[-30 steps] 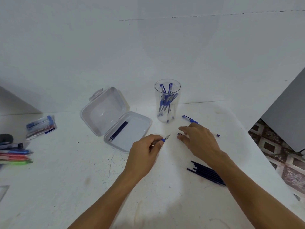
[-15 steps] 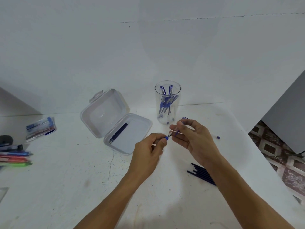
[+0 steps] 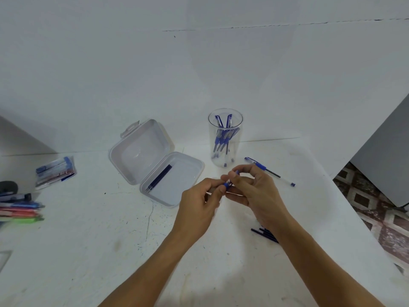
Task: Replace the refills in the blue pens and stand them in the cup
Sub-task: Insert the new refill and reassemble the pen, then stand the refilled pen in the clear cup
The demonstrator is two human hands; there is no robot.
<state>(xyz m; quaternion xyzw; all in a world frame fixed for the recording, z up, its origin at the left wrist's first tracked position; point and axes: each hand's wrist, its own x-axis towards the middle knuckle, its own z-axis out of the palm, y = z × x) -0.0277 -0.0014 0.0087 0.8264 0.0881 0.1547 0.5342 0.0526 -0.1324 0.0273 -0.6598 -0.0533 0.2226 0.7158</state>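
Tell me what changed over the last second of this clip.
The right hand lifted off the table and met the left hand; both now pinch the blue pen between them. The cup, open box and the spare pen on the table stayed put.
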